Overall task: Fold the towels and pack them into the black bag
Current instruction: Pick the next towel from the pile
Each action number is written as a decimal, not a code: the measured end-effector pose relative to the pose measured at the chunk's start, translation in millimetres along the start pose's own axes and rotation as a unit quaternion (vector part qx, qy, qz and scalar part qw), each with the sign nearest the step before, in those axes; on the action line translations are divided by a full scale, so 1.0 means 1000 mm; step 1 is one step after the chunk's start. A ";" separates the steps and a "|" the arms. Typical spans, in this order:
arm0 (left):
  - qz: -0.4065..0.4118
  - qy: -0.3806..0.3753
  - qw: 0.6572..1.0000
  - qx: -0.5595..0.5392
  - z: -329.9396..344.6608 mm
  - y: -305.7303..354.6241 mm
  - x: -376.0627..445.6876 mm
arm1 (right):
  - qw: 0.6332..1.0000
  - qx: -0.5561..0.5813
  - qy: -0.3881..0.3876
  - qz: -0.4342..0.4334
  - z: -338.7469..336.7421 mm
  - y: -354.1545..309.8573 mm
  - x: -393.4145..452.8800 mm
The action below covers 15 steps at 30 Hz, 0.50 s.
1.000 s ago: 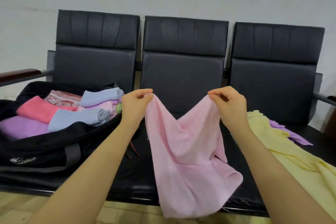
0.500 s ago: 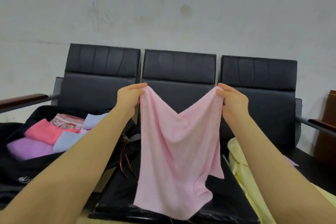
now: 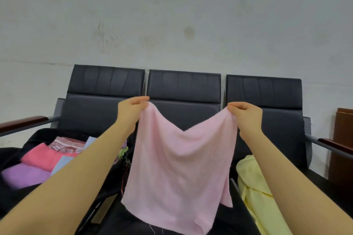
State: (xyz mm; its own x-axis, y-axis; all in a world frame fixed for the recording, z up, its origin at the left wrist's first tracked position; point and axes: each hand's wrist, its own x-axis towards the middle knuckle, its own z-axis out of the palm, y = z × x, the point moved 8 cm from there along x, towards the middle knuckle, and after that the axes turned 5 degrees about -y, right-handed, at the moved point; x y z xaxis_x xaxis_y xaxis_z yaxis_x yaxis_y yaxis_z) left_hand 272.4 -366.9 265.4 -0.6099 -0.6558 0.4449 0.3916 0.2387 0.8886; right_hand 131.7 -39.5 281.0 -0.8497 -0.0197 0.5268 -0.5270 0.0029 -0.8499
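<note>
Here, held up in front of a row of three black seats [image 3: 184, 105]: a pale pink towel [image 3: 178, 171], hanging free, sagging in a V along its top edge between two raised arms. Left hand [image 3: 131, 109] pinching the towel's upper left corner between thumb and curled fingers; right hand [image 3: 246, 115] pinching the upper right corner the same way, well apart from the left. Lower edge of the towel loose and uneven, dangling in front of the middle seat, a thin thread trailing from the near hem. To the left, on the left seat, the black bag [image 3: 21, 196], lying open and already holding folded towels: a coral pink towel [image 3: 41, 157] toward the far side, a purple towel [image 3: 23, 174] nearer, a patterned red-and-white towel [image 3: 65, 146] farther back, a light blue towel [image 3: 62, 164] partly hidden behind the left forearm. Something small and green [image 3: 123, 151] at the bag's right edge, too little of it showing to identify. To the right, on the right seat, a yellow towel [image 3: 256, 192], unfolded and rumpled. Beyond the seats, a plain pale wall [image 3: 172, 15]; at the far right edge, a brown wooden panel [image 3: 343, 149].
</note>
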 end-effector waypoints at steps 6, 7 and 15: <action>-0.008 -0.142 0.990 0.014 0.063 -0.011 -0.032 | 0.993 0.053 -0.108 0.017 0.038 0.006 -0.021; -0.005 -0.161 0.987 0.017 0.073 -0.012 -0.036 | 0.991 0.058 -0.121 0.021 0.042 0.007 -0.025; 0.047 -0.240 0.965 0.096 0.133 -0.017 -0.066 | 0.972 0.128 -0.192 0.045 0.067 0.011 -0.036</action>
State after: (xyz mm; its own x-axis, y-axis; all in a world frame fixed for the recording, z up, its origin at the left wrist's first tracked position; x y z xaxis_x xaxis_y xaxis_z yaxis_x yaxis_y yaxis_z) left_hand 214.2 -232.4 235.9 -0.8446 -0.2282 0.4843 0.3547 0.4391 0.8255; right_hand 157.5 -106.0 252.1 -0.7978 -0.4034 0.4481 -0.3875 -0.2264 -0.8937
